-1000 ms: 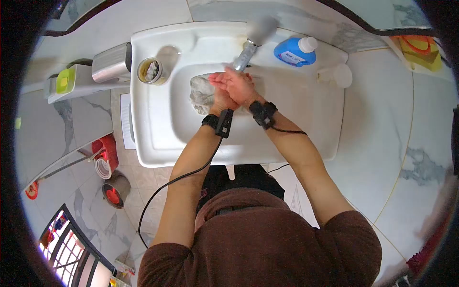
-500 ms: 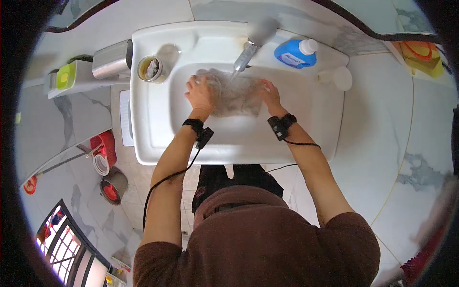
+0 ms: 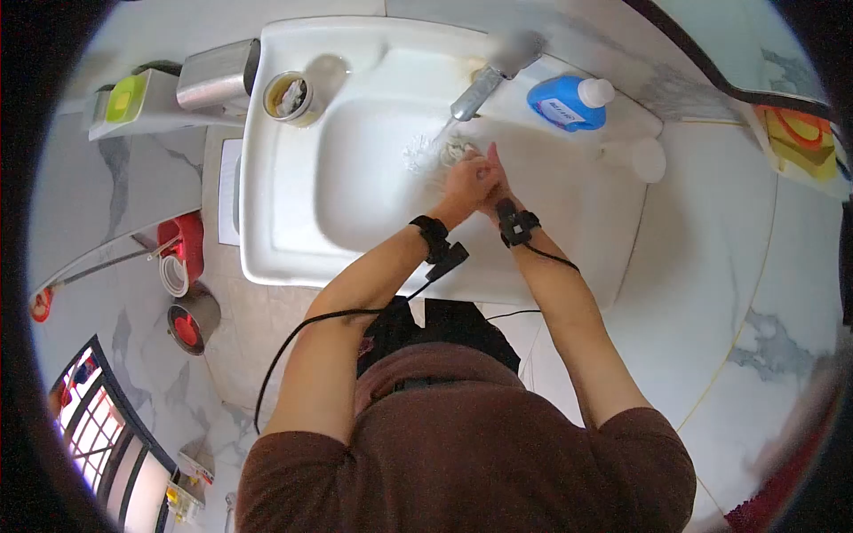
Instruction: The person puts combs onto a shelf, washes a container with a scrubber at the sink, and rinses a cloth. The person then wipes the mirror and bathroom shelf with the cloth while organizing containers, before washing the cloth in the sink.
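Observation:
Water runs from the metal faucet (image 3: 478, 94) into the white sink (image 3: 355, 200). My left hand (image 3: 466, 188) is closed round a bunched, pale grey wet cloth (image 3: 456, 153), part of which sticks out beyond the fingers toward the faucet. Pressed against it from the right is my right hand (image 3: 499, 182), its fingers partly hidden behind the left; one finger or thumb points up. How much of the cloth the right hand grips cannot be made out. The stream lands just left of the cloth and splashes.
A blue bottle (image 3: 569, 103) with a white cap stands right of the faucet, near a white cup (image 3: 649, 160). On the sink's left ledge sits a clear cup (image 3: 289, 97) with something inside. A metal box (image 3: 217, 75) is on the left.
The hands, apart over the spread cloth half a second ago, have come together at the basin's right with the cloth bunched up. The view has shifted and tilted slightly.

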The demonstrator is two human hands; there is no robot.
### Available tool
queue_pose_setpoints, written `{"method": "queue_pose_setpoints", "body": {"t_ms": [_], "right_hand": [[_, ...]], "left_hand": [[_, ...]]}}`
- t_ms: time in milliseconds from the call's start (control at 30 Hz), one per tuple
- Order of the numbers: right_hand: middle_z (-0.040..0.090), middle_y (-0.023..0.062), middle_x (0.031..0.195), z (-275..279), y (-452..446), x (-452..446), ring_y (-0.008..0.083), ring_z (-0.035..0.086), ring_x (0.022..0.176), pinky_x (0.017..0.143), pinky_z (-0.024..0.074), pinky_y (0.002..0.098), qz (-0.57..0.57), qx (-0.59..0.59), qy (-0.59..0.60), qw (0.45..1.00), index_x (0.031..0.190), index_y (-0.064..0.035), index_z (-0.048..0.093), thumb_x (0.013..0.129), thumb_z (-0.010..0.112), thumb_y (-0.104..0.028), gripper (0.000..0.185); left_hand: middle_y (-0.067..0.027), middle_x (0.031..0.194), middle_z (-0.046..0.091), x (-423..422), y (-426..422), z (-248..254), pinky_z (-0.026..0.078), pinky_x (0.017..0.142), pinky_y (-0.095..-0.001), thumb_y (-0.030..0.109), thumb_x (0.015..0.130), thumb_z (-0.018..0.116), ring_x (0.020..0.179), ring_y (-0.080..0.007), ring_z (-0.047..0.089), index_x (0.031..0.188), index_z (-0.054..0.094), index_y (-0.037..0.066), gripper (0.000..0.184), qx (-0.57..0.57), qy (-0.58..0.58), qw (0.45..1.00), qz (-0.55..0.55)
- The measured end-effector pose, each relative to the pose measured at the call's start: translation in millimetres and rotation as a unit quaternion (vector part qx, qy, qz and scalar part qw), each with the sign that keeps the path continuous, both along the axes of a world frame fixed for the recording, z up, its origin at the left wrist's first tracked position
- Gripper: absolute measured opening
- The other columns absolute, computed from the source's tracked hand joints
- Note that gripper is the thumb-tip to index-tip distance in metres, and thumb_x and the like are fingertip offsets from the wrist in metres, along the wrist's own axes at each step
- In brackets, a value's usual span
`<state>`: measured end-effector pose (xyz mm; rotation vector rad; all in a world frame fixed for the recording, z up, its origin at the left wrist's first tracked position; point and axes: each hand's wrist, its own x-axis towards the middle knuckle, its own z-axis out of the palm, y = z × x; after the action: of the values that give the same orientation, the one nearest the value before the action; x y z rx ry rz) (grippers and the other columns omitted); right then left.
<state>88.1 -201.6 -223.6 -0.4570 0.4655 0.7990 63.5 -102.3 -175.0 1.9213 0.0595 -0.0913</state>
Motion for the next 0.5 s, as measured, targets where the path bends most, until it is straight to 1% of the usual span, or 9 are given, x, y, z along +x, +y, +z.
{"method": "queue_pose_setpoints", "body": {"t_ms": [33,67,167,267,367,467,500], "right_hand": [[0.055,0.0082,0.114,-7.0,-0.6,3.1,0.0266,0.055,0.100,0.082,0.0477,0.0444,-0.006,0.004,-0.006,1.000,0.120,-0.0162,0.046,0.087,0.036,-0.060,0.056],[0.055,0.0082,0.114,-2.5,-0.9,2.1,0.0262,0.056,0.100,0.082,0.0479,0.0440,-0.002,-0.002,-0.008,1.000,0.119,-0.0157,0.047,0.087,0.037,-0.059,0.055],[0.056,0.0082,0.111,13.2,3.6,-4.2,0.0251,0.056,0.098,0.081,0.0483,0.0429,0.020,-0.038,-0.023,0.999,0.117,-0.0140,0.048,0.087,0.040,-0.055,0.051],[0.057,0.0081,0.109,27.6,11.4,-10.9,0.0240,0.057,0.096,0.080,0.0488,0.0418,0.041,-0.099,-0.049,0.993,0.114,-0.0124,0.048,0.087,0.043,-0.052,0.048],[0.058,0.0081,0.106,39.9,20.4,-14.8,0.0230,0.057,0.094,0.079,0.0492,0.0407,0.061,-0.185,-0.088,0.977,0.112,-0.0107,0.049,0.087,0.046,-0.049,0.045],[0.059,0.0081,0.104,37.5,25.9,-21.5,0.0219,0.058,0.092,0.078,0.0497,0.0396,0.079,-0.287,-0.166,0.940,0.109,-0.0091,0.050,0.087,0.050,-0.045,0.043],[0.059,0.0083,0.102,5.3,16.9,-26.4,0.0224,0.058,0.089,0.078,0.0496,0.0398,0.076,-0.333,-0.257,0.904,0.109,-0.0080,0.050,0.086,0.051,-0.043,0.041]], "left_hand": [[-0.0175,0.085,0.061,-5.3,-3.3,8.7,0.047,0.070,-0.0383,0.022,0.077,0.060,0.076,-0.0314,0.060,0.081,0.066,0.003,0.020,-0.023,-0.003,1.000,-0.004],[-0.0179,0.082,0.061,-6.4,-4.0,17.2,0.046,0.070,-0.0380,0.020,0.077,0.060,0.076,-0.0307,0.059,0.081,0.066,0.003,0.018,-0.046,-0.010,0.999,-0.008],[-0.0177,0.075,0.063,-8.8,-0.8,40.3,0.048,0.066,-0.0395,0.025,0.072,0.063,0.070,-0.0339,0.061,0.077,0.068,0.005,0.022,0.016,0.032,0.999,-0.006],[-0.0174,0.074,0.063,-1.5,6.0,27.8,0.049,0.065,-0.0403,0.023,0.071,0.061,0.067,-0.0343,0.061,0.076,0.068,0.005,0.020,0.005,0.005,0.999,0.043],[-0.0202,0.077,0.064,0.1,17.4,20.4,0.051,0.064,-0.0399,0.027,0.078,0.057,0.068,-0.0340,0.064,0.077,0.068,0.003,0.026,0.083,-0.061,0.994,0.027],[-0.0215,0.079,0.063,18.7,34.6,17.8,0.051,0.067,-0.0406,0.029,0.081,0.052,0.070,-0.0338,0.064,0.078,0.068,0.003,0.031,0.141,0.119,0.982,0.036],[-0.0220,0.076,0.063,25.7,47.8,14.0,0.051,0.066,-0.0415,0.036,0.085,0.049,0.068,-0.0364,0.062,0.075,0.068,0.003,0.039,0.166,0.108,0.978,0.068]]}}
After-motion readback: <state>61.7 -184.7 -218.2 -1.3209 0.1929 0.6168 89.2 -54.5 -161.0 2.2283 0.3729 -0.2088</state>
